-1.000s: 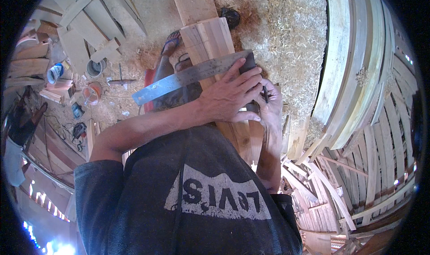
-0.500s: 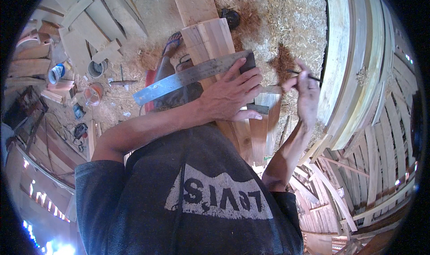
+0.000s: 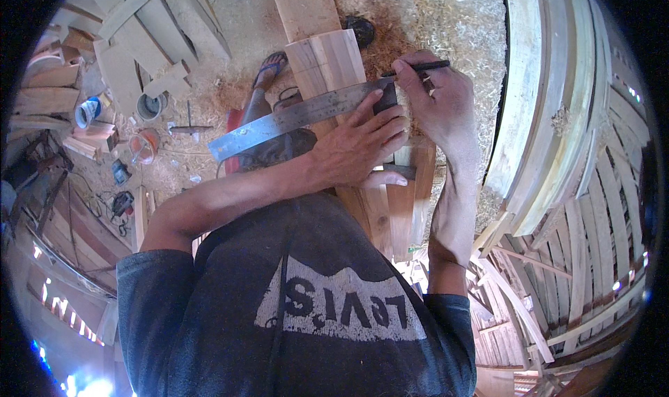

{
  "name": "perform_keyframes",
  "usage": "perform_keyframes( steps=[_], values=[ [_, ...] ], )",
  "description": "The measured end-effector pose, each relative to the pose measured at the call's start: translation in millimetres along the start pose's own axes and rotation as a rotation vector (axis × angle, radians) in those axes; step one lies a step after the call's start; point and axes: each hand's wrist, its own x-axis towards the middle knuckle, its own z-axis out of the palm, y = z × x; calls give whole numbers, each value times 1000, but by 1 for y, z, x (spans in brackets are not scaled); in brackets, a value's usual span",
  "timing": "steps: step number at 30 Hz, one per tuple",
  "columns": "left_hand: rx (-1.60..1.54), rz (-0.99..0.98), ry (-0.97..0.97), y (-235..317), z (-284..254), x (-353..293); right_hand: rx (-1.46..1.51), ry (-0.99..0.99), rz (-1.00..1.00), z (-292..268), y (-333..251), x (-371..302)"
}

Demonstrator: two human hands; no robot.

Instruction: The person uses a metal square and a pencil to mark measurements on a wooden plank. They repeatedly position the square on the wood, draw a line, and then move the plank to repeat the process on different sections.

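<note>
My left hand [image 3: 359, 142] presses a try square [image 3: 293, 118] across a pale wooden board [image 3: 324, 62]. Its fingers reach over the dark stock [image 3: 385, 98] and the base of the long metal blade, with the thumb lower down by another dark strip. A dark, slim pencil [image 3: 433, 65] sits pinched in my right hand [image 3: 442, 101], just past the stock end of the square. The pencil's tip is close to the upper edge of the blade; whether it touches the wood I cannot tell. More boards [image 3: 380, 216] lie under my left hand, close to my body.
Long planks [image 3: 536, 97] are stacked on the right. Shavings [image 3: 453, 20] cover the ground. To the left stand a grey bucket [image 3: 150, 105], a blue-and-white tub [image 3: 87, 112], an orange container [image 3: 143, 147] and loose boards [image 3: 143, 38]. A sandalled foot [image 3: 270, 66] shows beyond the square.
My right hand has swung up and left with the pencil, from beside the boards to the stock end of the square. My left hand and the square stay nearly in place.
</note>
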Motion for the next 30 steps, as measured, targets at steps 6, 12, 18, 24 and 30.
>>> perform_keyframes(
  steps=[6, 12, 18, 24, 30],
  values=[
    [-14, 15, 57, 1, 4, -4, 199, -195, -130, 23, -16, 2],
    [-8, -6, -48, 0, -2, 0, 235, -40, 353, -22, -3, -18],
    [-157, 8, 4, -2, -6, 2, 970, -126, 596, 6, 63, -89],
    [-142, 11, 19, -7, -12, 6, 1303, -172, 568, 30, 82, -114],
    [-72, -2, 7, -28, -25, 19, 1118, -49, 564, 55, 57, -97]
  ],
)
